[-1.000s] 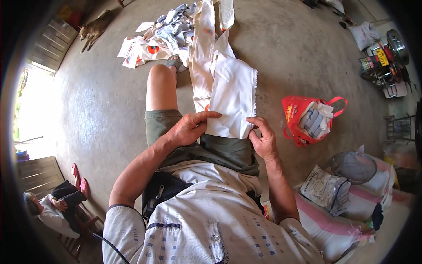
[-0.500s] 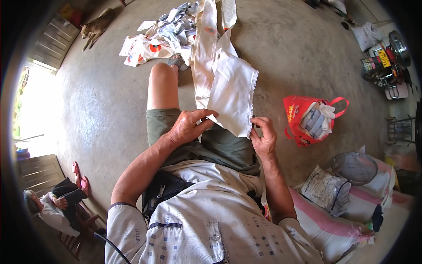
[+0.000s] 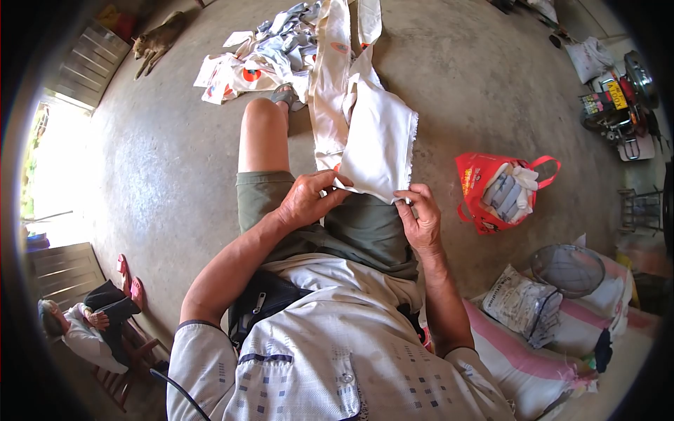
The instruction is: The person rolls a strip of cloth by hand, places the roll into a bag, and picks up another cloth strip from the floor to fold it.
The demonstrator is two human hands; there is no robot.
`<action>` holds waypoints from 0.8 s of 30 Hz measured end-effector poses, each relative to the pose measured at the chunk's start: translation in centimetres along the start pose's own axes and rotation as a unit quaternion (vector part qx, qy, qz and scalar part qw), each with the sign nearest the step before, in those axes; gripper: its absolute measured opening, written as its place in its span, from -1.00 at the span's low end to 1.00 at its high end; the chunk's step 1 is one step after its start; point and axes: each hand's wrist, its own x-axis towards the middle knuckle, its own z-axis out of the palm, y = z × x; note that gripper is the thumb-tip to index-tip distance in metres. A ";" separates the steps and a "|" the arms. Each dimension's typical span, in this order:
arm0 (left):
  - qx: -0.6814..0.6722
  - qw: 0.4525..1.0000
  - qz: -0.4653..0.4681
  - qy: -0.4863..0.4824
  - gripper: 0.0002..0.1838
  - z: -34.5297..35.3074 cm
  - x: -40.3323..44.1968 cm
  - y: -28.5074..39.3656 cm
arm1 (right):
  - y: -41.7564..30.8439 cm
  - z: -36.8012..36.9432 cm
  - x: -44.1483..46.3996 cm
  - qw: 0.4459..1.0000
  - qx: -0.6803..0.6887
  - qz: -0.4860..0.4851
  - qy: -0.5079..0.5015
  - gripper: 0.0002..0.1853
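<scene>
A long white cloth strip point(image 3: 379, 144) with a frayed right edge lies over my lap and runs forward to the floor. My left hand point(image 3: 309, 200) pinches its near left corner between thumb and fingers. At the near right corner, my right hand point(image 3: 421, 216) pinches the cloth too. The near edge is stretched between both hands and looks slightly folded. Beside it lies another pale strip point(image 3: 330, 98) with orange-red prints. A heap of white and bluish cloth pieces point(image 3: 281, 52) is on the floor beyond my left foot.
A red bag point(image 3: 491, 193) holding rolled cloth stands on the floor at right. Stuffed sacks point(image 3: 509, 347) and a mesh basket point(image 3: 567, 270) are at lower right. A motorbike point(image 3: 621, 105) stands far right. A seated person point(image 3: 91, 326) is at left; a dog point(image 3: 158, 42) lies upper left.
The near edge of the white strip has been drawn in and turned over, so less cloth hangs between my hands. Both hands still pinch its corners. The view has shifted slightly.
</scene>
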 end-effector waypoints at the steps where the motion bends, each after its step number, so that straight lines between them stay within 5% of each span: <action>1: -0.016 0.999 -0.027 -0.003 -0.81 0.2 -0.1 -0.4 | 0.0 0.0 0.0 1.000 0.008 0.011 0.003 -0.82; 6: -0.086 0.985 -0.152 -0.008 -0.81 0.4 -0.2 0.0 | -0.1 0.4 -0.2 0.997 0.038 0.063 0.019 -0.89; 24: -0.268 0.936 -0.222 0.059 -0.78 1.4 0.7 0.2 | 0.7 2.3 -1.5 0.970 0.098 0.202 0.092 -0.82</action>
